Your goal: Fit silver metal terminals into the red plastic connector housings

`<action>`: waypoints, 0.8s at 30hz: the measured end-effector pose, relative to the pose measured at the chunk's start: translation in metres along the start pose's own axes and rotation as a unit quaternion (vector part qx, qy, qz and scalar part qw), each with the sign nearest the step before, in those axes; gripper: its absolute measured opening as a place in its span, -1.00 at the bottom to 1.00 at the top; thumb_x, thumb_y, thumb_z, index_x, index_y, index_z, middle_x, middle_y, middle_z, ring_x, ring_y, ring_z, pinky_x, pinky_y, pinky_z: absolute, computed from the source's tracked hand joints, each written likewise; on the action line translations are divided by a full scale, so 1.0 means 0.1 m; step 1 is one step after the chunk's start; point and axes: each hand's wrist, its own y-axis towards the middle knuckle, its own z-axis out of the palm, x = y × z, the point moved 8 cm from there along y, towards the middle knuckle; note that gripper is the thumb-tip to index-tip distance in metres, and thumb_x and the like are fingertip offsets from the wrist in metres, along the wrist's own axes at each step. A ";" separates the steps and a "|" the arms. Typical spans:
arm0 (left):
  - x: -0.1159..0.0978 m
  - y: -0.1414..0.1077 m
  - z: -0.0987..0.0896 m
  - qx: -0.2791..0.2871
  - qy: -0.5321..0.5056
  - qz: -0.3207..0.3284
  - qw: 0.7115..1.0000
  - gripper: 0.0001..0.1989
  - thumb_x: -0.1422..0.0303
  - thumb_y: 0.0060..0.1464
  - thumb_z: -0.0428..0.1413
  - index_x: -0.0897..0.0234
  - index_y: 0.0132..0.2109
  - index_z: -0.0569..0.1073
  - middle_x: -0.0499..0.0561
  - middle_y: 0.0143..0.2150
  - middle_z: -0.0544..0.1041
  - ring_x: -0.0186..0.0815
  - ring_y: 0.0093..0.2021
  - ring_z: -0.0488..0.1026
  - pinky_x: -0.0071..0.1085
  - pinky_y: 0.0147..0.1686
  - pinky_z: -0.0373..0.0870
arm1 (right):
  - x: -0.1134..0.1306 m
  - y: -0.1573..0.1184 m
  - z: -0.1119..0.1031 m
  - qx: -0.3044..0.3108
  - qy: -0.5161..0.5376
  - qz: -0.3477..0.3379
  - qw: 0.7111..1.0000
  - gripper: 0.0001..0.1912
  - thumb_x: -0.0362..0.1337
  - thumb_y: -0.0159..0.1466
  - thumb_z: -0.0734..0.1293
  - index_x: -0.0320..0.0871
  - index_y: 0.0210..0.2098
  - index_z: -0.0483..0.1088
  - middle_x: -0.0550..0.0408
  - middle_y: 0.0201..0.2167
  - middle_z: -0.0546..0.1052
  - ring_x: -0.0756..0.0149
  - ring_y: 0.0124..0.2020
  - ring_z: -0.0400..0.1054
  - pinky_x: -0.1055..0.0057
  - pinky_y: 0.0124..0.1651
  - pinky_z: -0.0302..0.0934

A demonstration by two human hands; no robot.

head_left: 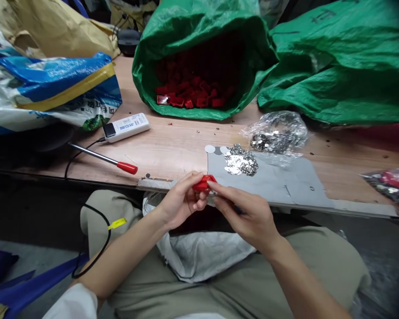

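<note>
- The red plastic piece [203,183] was held up in front of the person, just off the near edge of the desk [173,144] and above the lap.
- The left grip [179,199] was clenched on that piece, with the thumb along its top and the other fingers curled beneath it.
- The right grip [249,215] met the piece from the other side: the forefinger touched its right end and the thumb sat just below. Whether these two pinched the piece itself or some tiny part, I could not tell.
- Near the right grip, a pile of silvery discs [241,161] lay on a grey sheet [275,184] spread at the desk's near edge.
- A clear plastic bag [279,133] holding more metallic bits rested at the far side of that sheet.
- Behind, an open green sack [202,20] lay with its mouth toward the person and many red parts [194,95] inside; a second green sack [346,66] stood to its right.
- To the left lay a metal rod with a red end [101,156], near a white device [128,127] with a black cable.
- A blue-and-white bag [66,86] sat at the desk's far left.
- Below the grips, a whitish sack [202,257] lay open between the person's legs.
</note>
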 end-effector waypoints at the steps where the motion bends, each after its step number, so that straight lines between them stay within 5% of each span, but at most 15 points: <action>1: 0.02 -0.01 0.01 0.011 -0.017 -0.018 1.000 -0.71 0.20 0.14 0.25 0.33 -0.33 0.40 -0.14 -0.57 0.33 -0.56 -0.63 0.26 -0.67 -0.64 0.16 | -0.01 0.02 -0.01 -0.007 0.001 0.006 1.000 -0.53 -0.49 0.39 0.32 0.03 0.22 0.45 0.09 -0.13 0.64 0.32 -0.26 0.54 0.48 -0.19 0.41; 8: 0.02 -0.07 0.08 0.053 -0.093 -0.081 0.991 -0.76 0.27 0.28 0.13 0.36 -0.30 0.48 -0.16 -0.57 0.21 -0.56 -0.65 0.18 -0.64 -0.63 0.18 | -0.03 0.14 -0.08 -0.062 0.021 0.052 0.997 -0.67 -0.42 0.37 0.36 -0.03 0.07 0.58 0.10 -0.30 0.63 0.28 -0.38 0.50 0.40 -0.30 0.42; 14: -0.04 -0.07 0.06 0.047 -0.127 -0.080 0.988 -0.69 0.26 0.37 0.01 0.37 -0.24 0.52 -0.15 -0.57 0.18 -0.56 -0.66 0.21 -0.64 -0.64 0.21 | -0.05 0.14 0.02 0.029 0.036 0.080 0.996 -0.57 -0.36 0.40 0.34 -0.04 0.25 0.44 0.09 -0.16 0.66 0.28 -0.40 0.52 0.39 -0.34 0.45; 17: -0.03 -0.06 0.04 0.036 -0.130 -0.088 0.987 -0.68 0.25 0.36 0.02 0.37 -0.27 0.52 -0.15 -0.56 0.17 -0.56 -0.66 0.20 -0.64 -0.64 0.21 | -0.07 0.13 -0.01 0.005 0.024 0.064 0.998 -0.61 -0.35 0.40 0.34 -0.04 0.20 0.48 0.04 -0.03 0.63 0.22 -0.28 0.56 0.36 -0.22 0.47; 24: 0.08 -0.04 0.08 0.041 -0.179 -0.115 0.976 -0.62 0.26 0.40 -0.06 0.40 -0.31 0.46 -0.15 -0.54 0.14 -0.56 -0.65 0.18 -0.65 -0.65 0.16 | -0.16 0.12 -0.06 -0.044 0.038 0.092 0.994 -0.70 -0.37 0.36 0.37 -0.08 0.05 0.59 0.10 -0.33 0.64 0.32 -0.45 0.48 0.45 -0.39 0.37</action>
